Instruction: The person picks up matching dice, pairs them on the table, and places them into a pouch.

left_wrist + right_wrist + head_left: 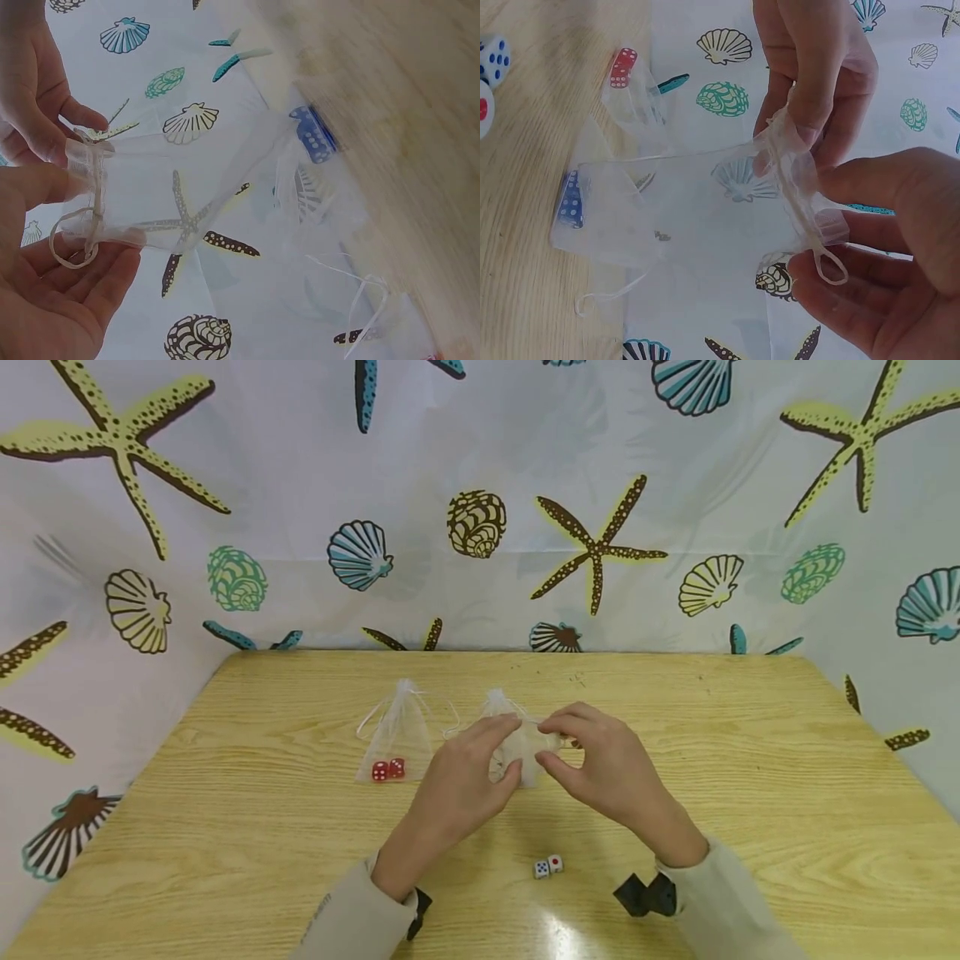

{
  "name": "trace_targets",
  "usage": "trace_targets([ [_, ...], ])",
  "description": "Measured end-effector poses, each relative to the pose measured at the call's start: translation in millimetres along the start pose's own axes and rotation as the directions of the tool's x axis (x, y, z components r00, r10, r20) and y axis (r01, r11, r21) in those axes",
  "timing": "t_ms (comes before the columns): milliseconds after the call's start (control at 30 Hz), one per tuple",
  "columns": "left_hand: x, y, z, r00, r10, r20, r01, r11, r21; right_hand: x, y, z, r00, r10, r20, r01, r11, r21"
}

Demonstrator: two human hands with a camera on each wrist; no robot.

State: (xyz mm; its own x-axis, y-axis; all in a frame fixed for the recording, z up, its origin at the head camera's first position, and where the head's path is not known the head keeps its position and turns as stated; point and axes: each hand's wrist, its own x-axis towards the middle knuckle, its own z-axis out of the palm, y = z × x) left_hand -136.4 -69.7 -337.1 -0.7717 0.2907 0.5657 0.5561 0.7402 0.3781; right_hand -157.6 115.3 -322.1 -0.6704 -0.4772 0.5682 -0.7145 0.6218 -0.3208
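Observation:
Between my two hands is a sheer white drawstring pouch (690,202), pinched at its gathered top edge. My left hand (461,777) grips one side of the opening with thumb and fingers. Opposite it, my right hand (603,764) holds the other side, where a cord loop (830,266) hangs out. No dice show inside this see-through pouch. Behind it, a second pouch (495,697) lies on the table with blue dice (315,135) in it. Nearer to me, two white dice (548,866) sit side by side on the wood.
Left of the hands, another sheer pouch (401,727) lies flat with two red dice (387,769) at its bottom. The wooden table (225,827) meets a white cloth (420,460) printed with shells and starfish at the back and sides.

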Motion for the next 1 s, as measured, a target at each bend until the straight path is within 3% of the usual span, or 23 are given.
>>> trace_targets([
  [200, -0.4, -3.5, -0.2, 0.999, 0.020, 0.046, -0.020, 1.000, -0.002, -3.7, 1.4, -3.3, 0.999, 0.004, 0.046, -0.005, 1.000, 0.028],
  [500, -0.5, -4.8, -0.1, 0.997, 0.041, 0.070, -0.043, 0.998, 0.035, -22.4, 2.3, -14.1, 1.000, 0.028, 0.004, -0.028, 0.999, 0.045],
  [567, -0.2, -5.3, 0.2, 0.996, 0.037, 0.077, -0.041, 0.998, 0.042, -29.3, 2.4, -13.7, 0.999, 0.033, 0.030, -0.035, 0.998, 0.061],
  [667, -0.2, -5.5, 0.2, 0.996, 0.029, 0.089, -0.034, 0.998, 0.053, -39.5, 2.5, -10.1, 0.990, 0.047, 0.129, -0.059, 0.994, 0.090],
  [767, -0.4, -5.5, 0.0, 0.995, 0.024, 0.096, -0.029, 0.998, 0.054, -47.7, 3.7, -4.2, 0.961, 0.054, 0.271, -0.089, 0.989, 0.120],
  [867, -0.3, -5.1, -0.2, 0.995, 0.026, 0.098, -0.030, 0.998, 0.047, -52.2, 5.2, 1.8, 0.912, 0.068, 0.405, -0.138, 0.980, 0.146],
  [1000, -0.5, -4.7, 1.1, 0.994, 0.035, 0.103, -0.038, 0.999, 0.035, -55.4, 5.5, 9.8, 0.857, 0.086, 0.508, -0.193, 0.968, 0.160],
])
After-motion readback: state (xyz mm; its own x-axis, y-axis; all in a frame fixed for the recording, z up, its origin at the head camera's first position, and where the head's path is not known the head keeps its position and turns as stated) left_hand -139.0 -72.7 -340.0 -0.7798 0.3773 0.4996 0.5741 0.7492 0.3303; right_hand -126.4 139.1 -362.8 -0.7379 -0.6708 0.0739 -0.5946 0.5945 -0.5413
